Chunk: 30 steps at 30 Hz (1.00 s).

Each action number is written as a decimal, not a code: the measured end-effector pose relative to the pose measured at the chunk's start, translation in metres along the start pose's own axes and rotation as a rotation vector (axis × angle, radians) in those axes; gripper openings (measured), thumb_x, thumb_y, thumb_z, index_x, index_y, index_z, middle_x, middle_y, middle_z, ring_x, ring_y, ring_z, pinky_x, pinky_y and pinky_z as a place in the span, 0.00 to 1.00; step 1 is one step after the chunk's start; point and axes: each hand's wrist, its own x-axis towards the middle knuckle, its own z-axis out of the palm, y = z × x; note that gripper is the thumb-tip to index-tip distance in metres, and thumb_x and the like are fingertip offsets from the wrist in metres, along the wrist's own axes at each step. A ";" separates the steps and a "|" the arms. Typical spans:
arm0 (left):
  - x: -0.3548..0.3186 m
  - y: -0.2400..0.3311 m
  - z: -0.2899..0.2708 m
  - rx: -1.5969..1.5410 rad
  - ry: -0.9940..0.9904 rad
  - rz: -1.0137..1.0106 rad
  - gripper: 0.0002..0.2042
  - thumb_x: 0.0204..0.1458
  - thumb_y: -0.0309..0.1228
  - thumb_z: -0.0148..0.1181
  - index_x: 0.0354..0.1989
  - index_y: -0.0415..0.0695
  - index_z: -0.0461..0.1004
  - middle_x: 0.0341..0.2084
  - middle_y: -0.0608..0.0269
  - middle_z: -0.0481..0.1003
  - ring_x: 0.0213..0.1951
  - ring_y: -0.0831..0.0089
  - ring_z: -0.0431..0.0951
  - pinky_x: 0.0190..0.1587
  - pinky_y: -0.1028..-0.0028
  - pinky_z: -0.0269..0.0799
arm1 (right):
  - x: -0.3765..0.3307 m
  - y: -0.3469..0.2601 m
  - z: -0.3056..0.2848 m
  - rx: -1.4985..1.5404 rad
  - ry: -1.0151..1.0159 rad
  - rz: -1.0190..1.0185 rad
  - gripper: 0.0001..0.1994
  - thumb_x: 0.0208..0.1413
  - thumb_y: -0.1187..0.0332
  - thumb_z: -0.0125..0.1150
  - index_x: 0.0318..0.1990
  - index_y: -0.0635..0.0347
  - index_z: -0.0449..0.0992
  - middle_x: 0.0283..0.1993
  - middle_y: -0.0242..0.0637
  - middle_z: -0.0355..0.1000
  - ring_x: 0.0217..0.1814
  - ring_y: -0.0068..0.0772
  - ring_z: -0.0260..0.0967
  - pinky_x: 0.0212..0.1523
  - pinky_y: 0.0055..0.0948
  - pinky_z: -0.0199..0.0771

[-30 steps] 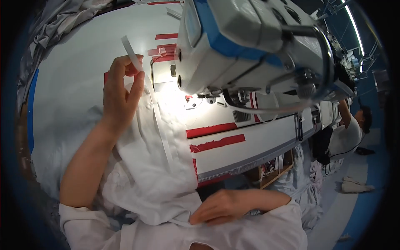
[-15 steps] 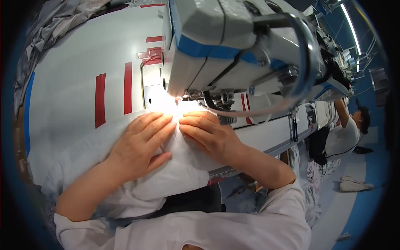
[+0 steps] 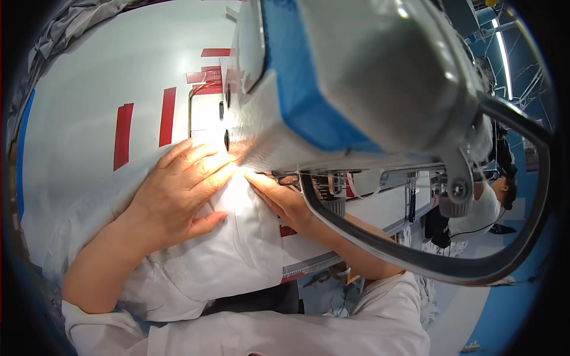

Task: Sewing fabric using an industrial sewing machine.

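Note:
White fabric (image 3: 237, 219) lies bunched over the near side of the machine bed and hangs over the table's front edge. My left hand (image 3: 178, 190) rests palm down on it, fingers stretched toward the lit needle area and thumb held apart. From the right, my right hand (image 3: 285, 199) reaches in with outstretched fingers touching the same cloth, close to my left fingertips. The head of a white and blue sewing machine (image 3: 332, 113) looms over both hands. It hides the needle and part of my right hand.
Red tape strips (image 3: 123, 136) mark the white table (image 3: 89, 89). Grey cloth (image 3: 65, 35) is heaped at the far left edge. A dark curved metal bar (image 3: 409, 261) juts from the machine above my right forearm. Another person (image 3: 481, 207) sits at the right.
The machine head now looms larger and covers more of my right hand. My left fingers are spread a little wider. Both hands remain on the white fabric near the needle area.

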 end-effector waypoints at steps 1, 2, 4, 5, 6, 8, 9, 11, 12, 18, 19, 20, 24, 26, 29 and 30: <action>0.000 -0.001 0.002 -0.020 -0.007 -0.001 0.28 0.38 0.35 0.66 0.51 0.43 0.67 0.52 0.59 0.67 0.58 0.62 0.63 0.63 0.60 0.52 | -0.001 0.002 0.001 0.000 -0.004 -0.001 0.22 0.51 0.82 0.58 0.55 0.62 0.69 0.40 0.43 0.74 0.38 0.34 0.75 0.41 0.25 0.74; 0.000 -0.002 0.003 -0.039 -0.015 -0.003 0.28 0.38 0.35 0.66 0.51 0.43 0.67 0.51 0.60 0.67 0.58 0.62 0.63 0.63 0.60 0.52 | -0.004 0.007 0.002 0.000 -0.005 0.022 0.20 0.52 0.80 0.58 0.54 0.62 0.69 0.40 0.44 0.74 0.39 0.34 0.75 0.41 0.26 0.74; 0.001 -0.002 0.001 -0.055 -0.031 -0.024 0.28 0.37 0.35 0.66 0.51 0.43 0.68 0.51 0.60 0.67 0.58 0.62 0.62 0.63 0.60 0.52 | -0.009 0.020 0.005 0.000 0.000 0.062 0.18 0.54 0.76 0.57 0.53 0.61 0.70 0.40 0.44 0.75 0.39 0.35 0.75 0.41 0.28 0.74; 0.001 -0.002 0.000 -0.074 -0.047 -0.044 0.28 0.37 0.35 0.67 0.50 0.43 0.68 0.50 0.60 0.67 0.58 0.62 0.62 0.63 0.60 0.52 | -0.011 0.025 0.006 0.001 0.002 0.081 0.17 0.55 0.74 0.57 0.53 0.61 0.71 0.41 0.44 0.75 0.39 0.35 0.75 0.41 0.29 0.74; 0.002 -0.002 0.000 -0.076 -0.042 -0.036 0.28 0.37 0.35 0.67 0.50 0.43 0.68 0.50 0.60 0.67 0.58 0.62 0.62 0.63 0.60 0.52 | -0.013 0.026 0.003 -0.008 0.009 0.108 0.16 0.56 0.72 0.56 0.53 0.61 0.71 0.41 0.44 0.75 0.40 0.36 0.75 0.41 0.30 0.74; 0.005 -0.003 0.002 -0.080 -0.027 -0.018 0.28 0.37 0.35 0.67 0.50 0.43 0.68 0.50 0.60 0.67 0.58 0.62 0.62 0.63 0.60 0.52 | -0.017 0.025 -0.004 -0.004 0.033 0.129 0.16 0.56 0.72 0.56 0.52 0.61 0.71 0.41 0.44 0.75 0.40 0.36 0.75 0.41 0.30 0.74; 0.005 -0.004 0.003 -0.077 -0.026 -0.018 0.27 0.37 0.35 0.67 0.50 0.43 0.68 0.50 0.59 0.67 0.58 0.62 0.62 0.63 0.60 0.52 | -0.017 0.027 -0.005 0.019 0.049 0.141 0.16 0.56 0.71 0.56 0.52 0.61 0.71 0.40 0.44 0.75 0.40 0.36 0.75 0.41 0.30 0.74; 0.005 -0.005 0.004 -0.074 -0.021 -0.015 0.27 0.37 0.35 0.67 0.49 0.43 0.68 0.49 0.59 0.66 0.58 0.61 0.62 0.64 0.60 0.51 | -0.019 0.029 -0.007 0.062 0.081 0.167 0.16 0.56 0.71 0.56 0.52 0.61 0.72 0.40 0.43 0.75 0.40 0.36 0.75 0.41 0.30 0.74; 0.004 -0.005 0.004 -0.070 -0.025 -0.023 0.27 0.37 0.35 0.67 0.49 0.43 0.68 0.49 0.59 0.66 0.58 0.61 0.62 0.64 0.60 0.51 | -0.017 0.031 -0.005 0.091 0.092 0.176 0.16 0.56 0.70 0.56 0.52 0.61 0.72 0.40 0.43 0.75 0.40 0.36 0.75 0.40 0.30 0.74; 0.002 -0.011 0.005 -0.064 -0.049 -0.043 0.26 0.37 0.36 0.67 0.48 0.44 0.68 0.49 0.58 0.66 0.58 0.61 0.62 0.63 0.60 0.52 | -0.016 0.034 -0.010 0.214 0.171 0.266 0.15 0.56 0.68 0.57 0.51 0.60 0.73 0.40 0.42 0.76 0.40 0.35 0.75 0.40 0.30 0.74; 0.003 -0.011 0.005 -0.066 -0.050 -0.043 0.26 0.37 0.36 0.67 0.48 0.44 0.68 0.49 0.58 0.66 0.58 0.61 0.62 0.63 0.60 0.52 | -0.016 0.035 -0.012 0.236 0.184 0.283 0.15 0.56 0.68 0.57 0.50 0.60 0.73 0.40 0.42 0.76 0.40 0.35 0.75 0.40 0.30 0.74; 0.005 -0.010 0.004 -0.060 -0.057 -0.034 0.26 0.37 0.37 0.67 0.48 0.44 0.68 0.49 0.58 0.66 0.58 0.62 0.62 0.64 0.60 0.52 | -0.017 0.035 -0.013 0.257 0.199 0.300 0.15 0.56 0.68 0.57 0.50 0.60 0.73 0.40 0.42 0.76 0.40 0.35 0.75 0.40 0.30 0.74; 0.002 -0.006 0.006 -0.023 -0.033 -0.007 0.26 0.37 0.37 0.67 0.48 0.45 0.68 0.49 0.59 0.66 0.58 0.62 0.62 0.64 0.60 0.51 | -0.020 0.032 -0.022 0.347 0.271 0.361 0.15 0.55 0.67 0.57 0.49 0.59 0.74 0.39 0.41 0.76 0.40 0.35 0.75 0.40 0.30 0.74; 0.000 -0.004 0.006 0.017 -0.029 0.024 0.25 0.38 0.36 0.66 0.47 0.45 0.69 0.49 0.60 0.67 0.57 0.63 0.63 0.63 0.61 0.52 | -0.019 0.031 -0.024 0.407 0.307 0.389 0.15 0.55 0.66 0.57 0.49 0.59 0.74 0.39 0.40 0.76 0.40 0.35 0.75 0.40 0.30 0.75; 0.001 -0.001 0.003 0.114 0.004 0.132 0.21 0.40 0.33 0.62 0.45 0.46 0.70 0.48 0.64 0.68 0.53 0.65 0.65 0.61 0.63 0.56 | -0.022 0.027 -0.028 0.496 0.372 0.444 0.14 0.55 0.65 0.57 0.48 0.59 0.74 0.39 0.40 0.76 0.40 0.35 0.75 0.40 0.30 0.75; -0.003 -0.003 0.002 0.150 0.005 0.150 0.19 0.41 0.32 0.61 0.45 0.46 0.71 0.48 0.65 0.68 0.52 0.66 0.66 0.60 0.64 0.57 | -0.030 -0.006 -0.033 0.310 0.326 0.309 0.14 0.54 0.64 0.57 0.47 0.57 0.76 0.38 0.38 0.76 0.40 0.35 0.75 0.40 0.30 0.75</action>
